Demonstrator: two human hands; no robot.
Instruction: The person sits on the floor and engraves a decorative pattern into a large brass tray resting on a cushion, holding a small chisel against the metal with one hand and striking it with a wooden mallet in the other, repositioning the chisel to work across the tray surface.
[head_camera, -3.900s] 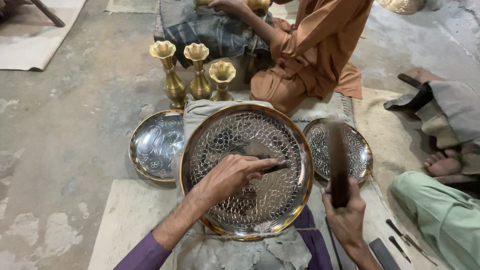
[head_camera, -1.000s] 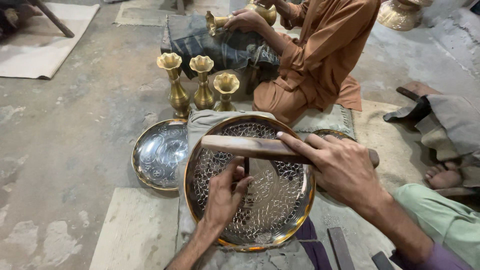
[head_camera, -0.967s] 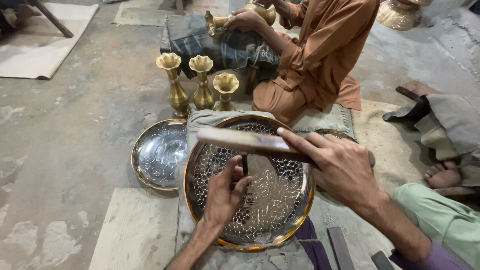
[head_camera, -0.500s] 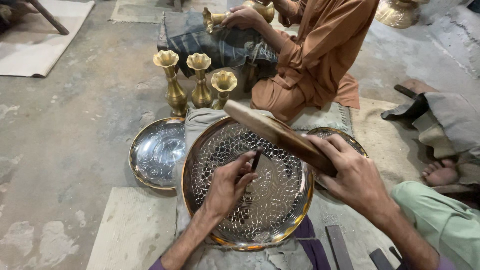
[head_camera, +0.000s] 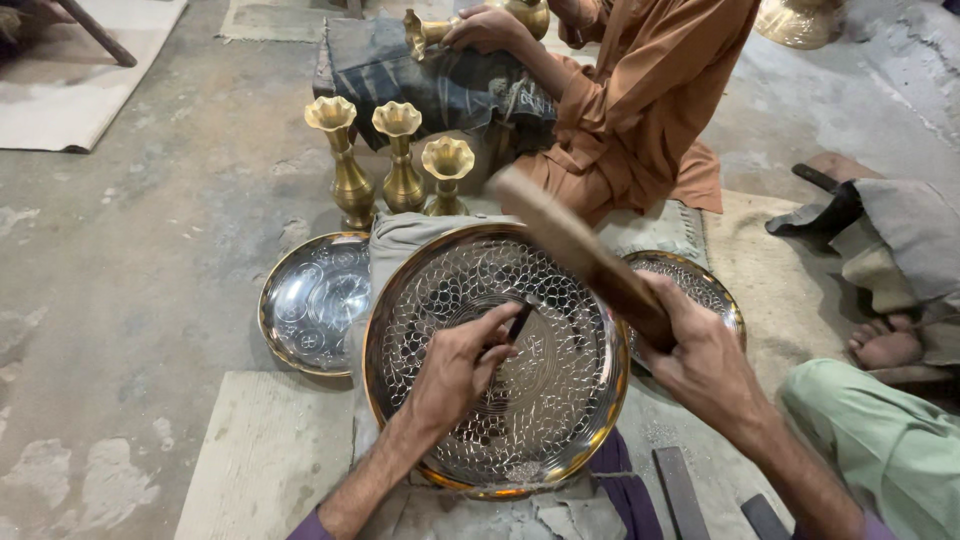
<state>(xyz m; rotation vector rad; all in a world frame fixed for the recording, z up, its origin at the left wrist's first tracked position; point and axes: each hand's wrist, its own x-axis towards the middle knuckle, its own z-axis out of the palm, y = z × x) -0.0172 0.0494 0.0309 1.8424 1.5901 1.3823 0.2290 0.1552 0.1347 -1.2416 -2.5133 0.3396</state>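
Leftmost, a small silver plate (head_camera: 315, 300) is lying on the concrete floor (head_camera: 150, 260), with three brass vases (head_camera: 398, 160) standing behind it. Beside it, my left hand (head_camera: 455, 365) is pinching a dark chisel (head_camera: 519, 322), its tip touching the large engraved brass tray (head_camera: 497, 355) resting in front of me. My right hand (head_camera: 700, 355) is clenching a wooden mallet (head_camera: 580, 255), tilted above the tray. Opposite me, a person in an orange garment (head_camera: 650, 100) is sitting.

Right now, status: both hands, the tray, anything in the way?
Left hand pinches chisel tip-down on tray. Right hand grips wooden mallet, raised above it. Nothing between mallet and chisel.
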